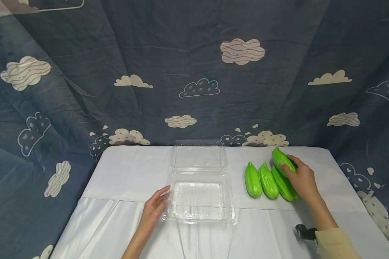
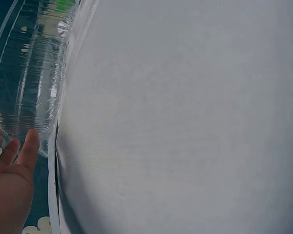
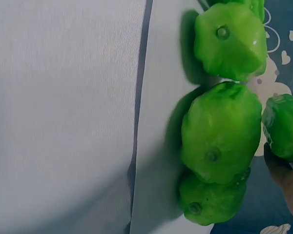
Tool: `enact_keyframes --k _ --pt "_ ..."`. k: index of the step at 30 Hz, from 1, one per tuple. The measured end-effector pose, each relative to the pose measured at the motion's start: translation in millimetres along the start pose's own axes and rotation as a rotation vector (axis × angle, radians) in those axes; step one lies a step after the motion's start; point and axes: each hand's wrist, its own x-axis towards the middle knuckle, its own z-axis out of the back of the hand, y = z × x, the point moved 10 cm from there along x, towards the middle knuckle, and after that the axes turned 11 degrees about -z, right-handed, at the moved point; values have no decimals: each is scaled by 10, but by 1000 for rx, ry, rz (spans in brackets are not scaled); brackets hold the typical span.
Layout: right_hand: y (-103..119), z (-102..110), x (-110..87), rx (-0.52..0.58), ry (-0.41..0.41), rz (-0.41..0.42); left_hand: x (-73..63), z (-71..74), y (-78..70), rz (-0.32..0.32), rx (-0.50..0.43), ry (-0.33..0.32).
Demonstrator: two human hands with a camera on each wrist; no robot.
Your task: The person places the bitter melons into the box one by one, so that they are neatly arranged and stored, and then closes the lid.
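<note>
My right hand (image 1: 299, 178) grips a bright green bitter melon (image 1: 281, 158), fingers and thumb around its near end, above the other melons. In the right wrist view, the held melon (image 3: 285, 126) shows at the right edge. Several more bitter melons (image 1: 253, 180) lie side by side on the table, stalk ends visible in the right wrist view. My left hand (image 1: 153, 207) touches the left rim of a clear plastic box (image 1: 197, 216), its fingers spread along the edge. The box stands with its hinged lid (image 1: 199, 156) folded back, away from me.
A white cloth covers the table (image 1: 126, 172). Behind it hangs a dark blue curtain (image 1: 194, 64) with cloud prints. A small black device (image 1: 306, 233) shows at my right wrist, by the beige sleeve (image 1: 335, 244).
</note>
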Motion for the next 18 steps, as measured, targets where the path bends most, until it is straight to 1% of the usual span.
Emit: enact_keyframes --k 3,8,10,14,15,18 --pt "21 6 -29 30 -5 -9 2 -3 -1 1 4 1" --pt "53 29 -93 79 -39 -34 10 -11 -27 -26 14 9" --pt "74 36 -117 103 -42 -27 13 -15 -33 -31 16 12" --pt "133 21 -154 157 -11 5 14 -21 -35 -26 18 18" --pt "153 9 -163 172 8 21 13 -19 -33 -19 22 17" --pt "175 -29 -175 199 43 34 9 -22 -40 -15 18 17"
